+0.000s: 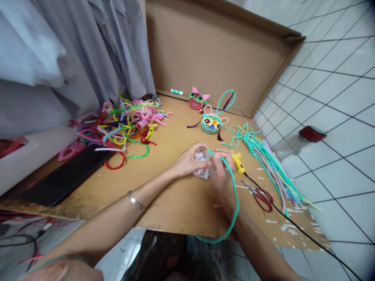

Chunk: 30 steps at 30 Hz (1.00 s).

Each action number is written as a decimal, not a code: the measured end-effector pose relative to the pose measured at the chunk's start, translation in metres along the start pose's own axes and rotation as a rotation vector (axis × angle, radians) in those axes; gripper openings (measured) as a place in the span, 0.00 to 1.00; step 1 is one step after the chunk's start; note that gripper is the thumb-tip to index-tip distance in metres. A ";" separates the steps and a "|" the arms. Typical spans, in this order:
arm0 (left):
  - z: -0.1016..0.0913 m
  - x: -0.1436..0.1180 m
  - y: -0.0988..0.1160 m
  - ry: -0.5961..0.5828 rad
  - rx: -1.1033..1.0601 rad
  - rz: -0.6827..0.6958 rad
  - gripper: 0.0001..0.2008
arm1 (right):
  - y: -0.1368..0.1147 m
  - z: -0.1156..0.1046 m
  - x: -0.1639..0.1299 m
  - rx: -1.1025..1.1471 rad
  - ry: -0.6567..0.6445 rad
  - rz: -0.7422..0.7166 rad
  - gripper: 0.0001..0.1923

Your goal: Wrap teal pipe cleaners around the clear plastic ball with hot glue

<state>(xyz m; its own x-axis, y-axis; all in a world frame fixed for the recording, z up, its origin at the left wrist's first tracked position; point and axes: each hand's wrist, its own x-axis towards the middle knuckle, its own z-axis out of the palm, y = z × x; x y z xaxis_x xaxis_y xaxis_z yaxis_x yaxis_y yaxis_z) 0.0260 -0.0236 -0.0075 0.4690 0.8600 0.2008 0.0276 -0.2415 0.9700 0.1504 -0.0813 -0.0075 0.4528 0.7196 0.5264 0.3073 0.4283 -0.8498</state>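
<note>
Two hands at work over a cardboard table [175, 203]. Left hand [187, 162] curled around a small clear ball [202, 166] with bits of colour inside, held just above the table near its middle. Right hand [221, 173] closed against the other side of the ball, fingers pinching one teal pipe cleaner [234, 199] at its top end; the rest of it trailing down over the wrist and looping past the table's near edge. One metal bangle [135, 201] on the left forearm. Just beyond the right hand, one yellow glue gun [238, 162] with a black cord [293, 226] running off to the right. One pair of red-handled scissors [260, 195] beside that cord. Two finished pipe-cleaner faces farther back: one with pink ears [197, 98], one round with big eyes [212, 123]. One loose bundle of teal and pastel stems [272, 168] on the right, one tangled multicoloured pile [125, 123] on the left. One black tablet [67, 175] at the left edge, one glue stick [177, 92] by the back wall.
</note>
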 end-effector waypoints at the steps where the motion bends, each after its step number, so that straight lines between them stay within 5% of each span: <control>1: 0.000 0.000 0.000 -0.002 -0.009 -0.004 0.28 | -0.002 0.000 0.000 -0.016 0.003 -0.012 0.11; 10: 0.001 0.001 0.000 0.001 -0.077 -0.021 0.27 | 0.001 0.003 0.003 -0.014 0.030 -0.036 0.11; 15: -0.001 0.002 0.002 0.048 -0.170 -0.049 0.24 | 0.006 0.000 0.006 0.024 -0.064 -0.091 0.09; 25: -0.004 0.011 -0.001 0.169 -0.689 -0.184 0.32 | 0.013 -0.007 0.002 -0.137 -0.149 -0.202 0.15; 30: -0.004 0.009 0.002 0.203 -0.719 -0.158 0.32 | 0.008 -0.005 0.003 -0.254 -0.199 -0.413 0.23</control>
<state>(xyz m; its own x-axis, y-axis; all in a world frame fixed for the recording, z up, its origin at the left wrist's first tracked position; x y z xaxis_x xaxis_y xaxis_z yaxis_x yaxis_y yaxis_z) 0.0269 -0.0143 -0.0032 0.3338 0.9426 0.0064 -0.5336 0.1834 0.8256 0.1589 -0.0783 -0.0126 0.0910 0.6195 0.7797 0.6313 0.5696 -0.5262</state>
